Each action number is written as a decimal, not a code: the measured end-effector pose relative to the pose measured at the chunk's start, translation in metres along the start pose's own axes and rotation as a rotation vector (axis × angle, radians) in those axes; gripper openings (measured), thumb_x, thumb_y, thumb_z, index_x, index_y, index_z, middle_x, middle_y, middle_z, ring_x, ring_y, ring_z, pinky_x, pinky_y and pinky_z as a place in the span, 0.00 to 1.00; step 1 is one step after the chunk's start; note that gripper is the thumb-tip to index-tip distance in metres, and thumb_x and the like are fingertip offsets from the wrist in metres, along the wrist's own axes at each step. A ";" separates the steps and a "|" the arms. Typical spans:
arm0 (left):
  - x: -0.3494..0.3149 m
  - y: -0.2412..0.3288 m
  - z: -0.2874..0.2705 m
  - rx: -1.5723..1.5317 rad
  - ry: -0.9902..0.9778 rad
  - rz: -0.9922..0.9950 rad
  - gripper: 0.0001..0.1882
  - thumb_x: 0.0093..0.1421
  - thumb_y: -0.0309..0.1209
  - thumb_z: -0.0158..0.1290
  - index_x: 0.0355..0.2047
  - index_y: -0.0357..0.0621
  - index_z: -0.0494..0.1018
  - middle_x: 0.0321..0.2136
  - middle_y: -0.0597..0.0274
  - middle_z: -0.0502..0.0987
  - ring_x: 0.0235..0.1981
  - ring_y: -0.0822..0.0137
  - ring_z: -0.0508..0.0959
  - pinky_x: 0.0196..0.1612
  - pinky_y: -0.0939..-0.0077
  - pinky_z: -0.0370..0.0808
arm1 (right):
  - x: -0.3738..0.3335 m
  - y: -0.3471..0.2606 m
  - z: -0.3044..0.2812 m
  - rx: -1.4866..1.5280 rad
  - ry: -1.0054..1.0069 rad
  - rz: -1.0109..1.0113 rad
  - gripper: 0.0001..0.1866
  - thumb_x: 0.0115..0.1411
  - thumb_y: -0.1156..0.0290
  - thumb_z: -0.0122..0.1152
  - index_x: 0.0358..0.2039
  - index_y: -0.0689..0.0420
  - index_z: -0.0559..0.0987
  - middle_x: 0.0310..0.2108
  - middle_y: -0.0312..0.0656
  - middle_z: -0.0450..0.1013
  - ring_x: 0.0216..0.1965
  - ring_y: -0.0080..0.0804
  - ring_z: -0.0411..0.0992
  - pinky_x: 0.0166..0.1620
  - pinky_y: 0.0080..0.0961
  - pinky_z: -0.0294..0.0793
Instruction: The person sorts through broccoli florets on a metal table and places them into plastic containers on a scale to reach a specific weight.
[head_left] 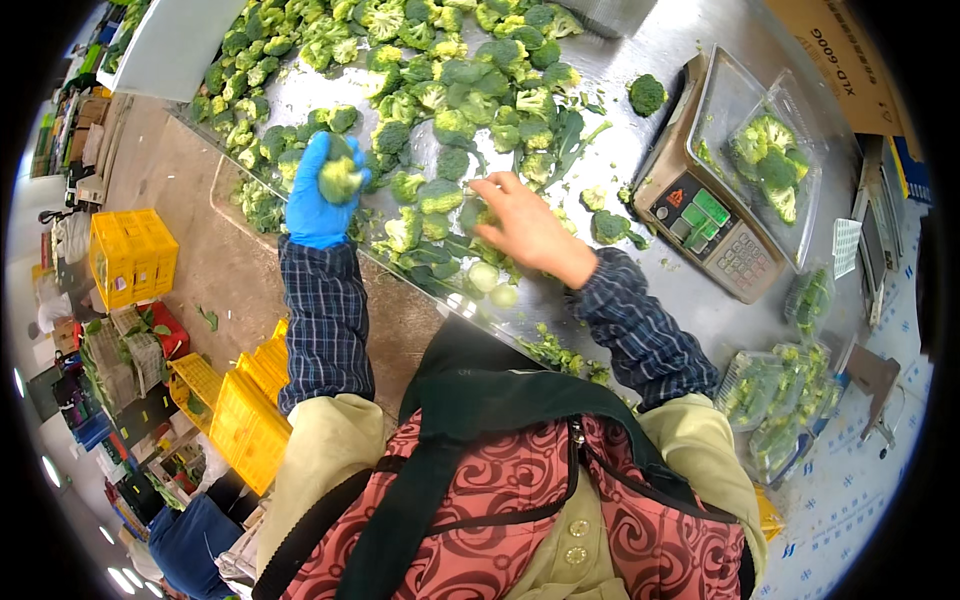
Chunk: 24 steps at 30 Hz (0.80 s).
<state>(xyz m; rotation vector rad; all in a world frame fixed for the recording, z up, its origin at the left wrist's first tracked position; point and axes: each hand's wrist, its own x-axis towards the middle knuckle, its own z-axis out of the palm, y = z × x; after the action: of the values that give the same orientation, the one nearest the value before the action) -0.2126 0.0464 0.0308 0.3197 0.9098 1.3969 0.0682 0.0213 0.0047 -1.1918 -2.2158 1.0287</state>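
Observation:
My left hand (318,195), in a blue glove, is closed around a broccoli floret (340,178) and holds it above the steel table's (640,60) near edge. My right hand (525,225), bare, reaches flat into the heap of broccoli pieces (440,90) with its fingers on a floret beside dark leaves. A clear plastic tray (745,100) with a few florets (770,160) in it rests on the weighing scale (705,225) to the right.
Closed clear packs of broccoli (775,400) are stacked at the table's right end. A cardboard box (835,55) stands behind the scale. Yellow crates (130,255) and other bins sit on the floor at left.

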 end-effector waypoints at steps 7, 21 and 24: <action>-0.022 -0.057 0.026 1.317 -0.243 0.208 0.25 0.50 0.27 0.56 0.51 0.48 0.68 0.29 0.55 0.74 0.31 0.63 0.77 0.34 0.68 0.75 | 0.016 0.002 0.009 0.002 0.088 0.080 0.32 0.49 0.75 0.55 0.57 0.59 0.62 0.46 0.54 0.64 0.48 0.52 0.63 0.50 0.41 0.65; -0.004 -0.076 0.034 1.958 -0.366 0.379 0.19 0.54 0.27 0.49 0.48 0.47 0.69 0.35 0.49 0.74 0.33 0.54 0.79 0.35 0.65 0.77 | 0.074 0.018 0.023 -0.364 0.023 -0.005 0.24 0.49 0.74 0.59 0.49 0.50 0.71 0.47 0.42 0.66 0.46 0.44 0.66 0.46 0.38 0.70; -0.011 -0.039 0.027 1.293 -0.192 0.232 0.21 0.51 0.22 0.53 0.48 0.47 0.72 0.38 0.55 0.76 0.36 0.64 0.79 0.37 0.72 0.77 | 0.072 0.018 0.011 -0.361 0.071 0.149 0.23 0.50 0.73 0.58 0.49 0.50 0.72 0.46 0.42 0.67 0.46 0.42 0.66 0.47 0.36 0.70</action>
<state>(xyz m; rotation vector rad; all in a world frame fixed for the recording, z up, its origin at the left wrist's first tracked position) -0.1651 0.0366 0.0251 1.5302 1.5479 0.7660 0.0312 0.0833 -0.0153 -1.5398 -2.3499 0.6399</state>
